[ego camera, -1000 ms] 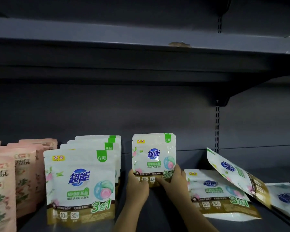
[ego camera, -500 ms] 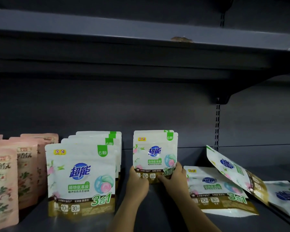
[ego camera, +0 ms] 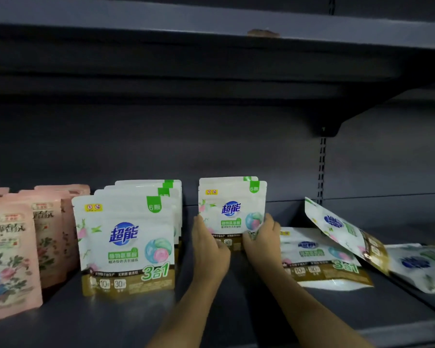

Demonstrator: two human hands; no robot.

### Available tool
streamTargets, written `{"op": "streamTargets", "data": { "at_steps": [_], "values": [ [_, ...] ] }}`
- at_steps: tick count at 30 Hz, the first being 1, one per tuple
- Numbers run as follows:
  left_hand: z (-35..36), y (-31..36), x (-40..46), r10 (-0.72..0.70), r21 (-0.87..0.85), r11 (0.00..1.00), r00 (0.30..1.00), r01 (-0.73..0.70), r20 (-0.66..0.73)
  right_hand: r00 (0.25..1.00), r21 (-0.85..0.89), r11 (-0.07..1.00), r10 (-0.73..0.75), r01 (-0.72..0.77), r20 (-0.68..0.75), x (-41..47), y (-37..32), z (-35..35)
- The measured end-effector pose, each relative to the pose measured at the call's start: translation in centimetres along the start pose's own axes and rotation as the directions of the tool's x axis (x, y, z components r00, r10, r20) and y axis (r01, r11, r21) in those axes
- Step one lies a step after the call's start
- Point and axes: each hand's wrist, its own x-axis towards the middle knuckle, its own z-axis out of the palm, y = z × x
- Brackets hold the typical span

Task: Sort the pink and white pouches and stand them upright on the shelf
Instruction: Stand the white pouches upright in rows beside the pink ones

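Head view. Shelf (ego camera: 236, 310): pink pouches (ego camera: 10, 252) upright at far left; white row (ego camera: 126, 244) upright beside them. Held pouch (ego camera: 232, 207) upright mid-shelf, another close behind it; left hand (ego camera: 209, 247) and right hand (ego camera: 260, 237) clasp its lower corners, fingers curled. Fallen pouches (ego camera: 322, 257) lie at right.

We see a dim scene: the grey shelf (ego camera: 236, 310) and its back wall sit in murky shadow, darkest under the upper shelf (ego camera: 211, 23). Light reaches from the near side, so the white pouches (ego camera: 126, 244) stand out brightest. A small glare spot shines on the flat pouch (ego camera: 322, 259). The far right pouch (ego camera: 419, 267) is blurred, and straight shelf lines bow near the edges.
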Motion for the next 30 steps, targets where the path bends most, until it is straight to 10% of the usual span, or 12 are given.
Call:
{"op": "streamTargets", "data": {
  "at_steps": [8,15,22,30],
  "values": [
    [2.3,3.9,-2.8,0.237,0.167,0.960,0.969,-0.223,-0.067,0.995,-0.132,0.986,-0.097,0.097,0.008,-0.5,-0.6,-5.1],
    [5.3,7.5,-5.4,-0.185,0.188,0.974,0.928,0.128,0.325,0.998,-0.321,0.947,-0.035,0.016,-0.054,-2.3,2.6,-10.8],
    [6.4,7.4,-4.9,-0.387,-0.036,0.902,0.843,0.430,0.374,0.995,-0.323,0.946,-0.013,-0.019,-0.098,-3.2,5.0,-11.6],
    [7.1,8.6,-4.8,-0.307,-0.091,0.904,0.781,0.418,0.543,0.972,-0.270,0.961,-0.114,0.056,-0.205,-3.4,6.0,-11.6]
  ]
}}
